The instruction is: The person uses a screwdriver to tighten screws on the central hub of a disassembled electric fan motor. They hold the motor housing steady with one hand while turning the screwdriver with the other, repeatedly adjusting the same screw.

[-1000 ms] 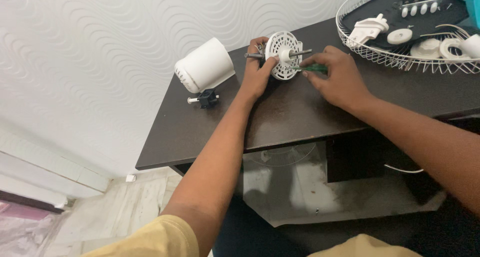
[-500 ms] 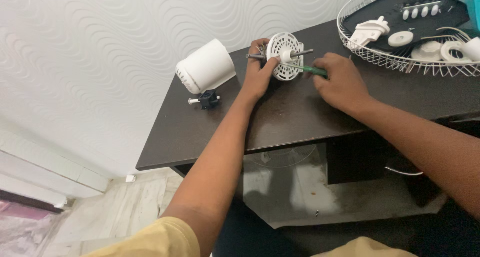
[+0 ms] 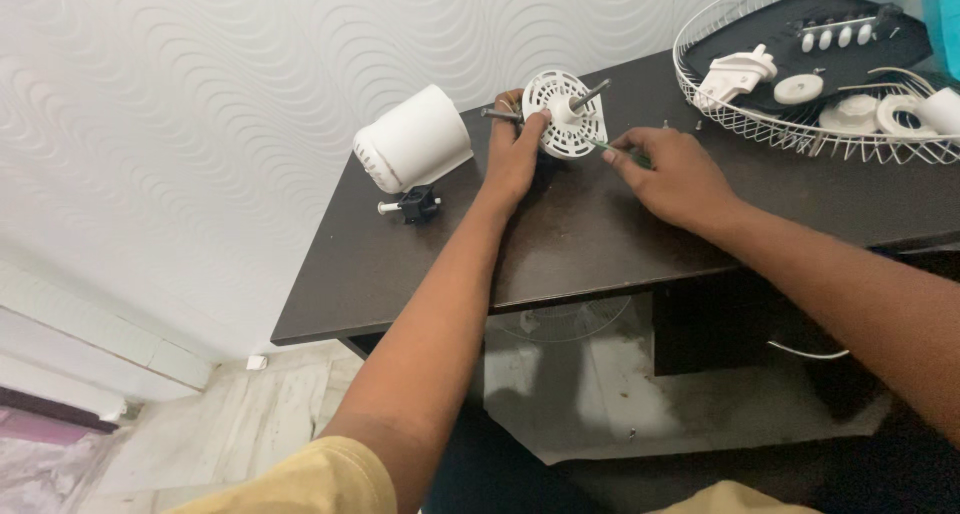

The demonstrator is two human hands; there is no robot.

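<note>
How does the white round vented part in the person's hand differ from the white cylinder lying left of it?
The vented part is a flat, slotted disc with a metal shaft through it, held upright by the left hand; the cylinder is a smooth, closed drum lying untouched on its side. Both are white plastic.

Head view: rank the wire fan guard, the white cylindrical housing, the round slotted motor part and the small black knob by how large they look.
1. Wire fan guard, though cut off at the frame edge.
2. White cylindrical housing.
3. Round slotted motor part, partly covered by the left hand.
4. Small black knob.
</note>
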